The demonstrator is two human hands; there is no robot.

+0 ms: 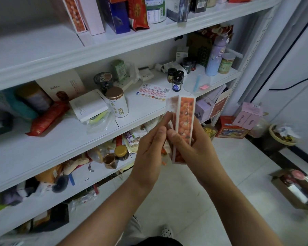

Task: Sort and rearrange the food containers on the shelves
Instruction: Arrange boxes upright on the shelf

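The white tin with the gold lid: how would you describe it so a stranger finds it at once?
On the white rack, find the second shelf down. The tin stands upright near its front edge, right of a flat white box. Only it bears green calligraphy.

The top edge cuts off the boxes (116, 16) on the top shelf (34, 48). At the left end of the middle shelf (144, 106) a tin (36, 98) is blurred. Print on the card (152, 92) is too small to read. The right hand (192, 148) hides part of the box (185, 116).
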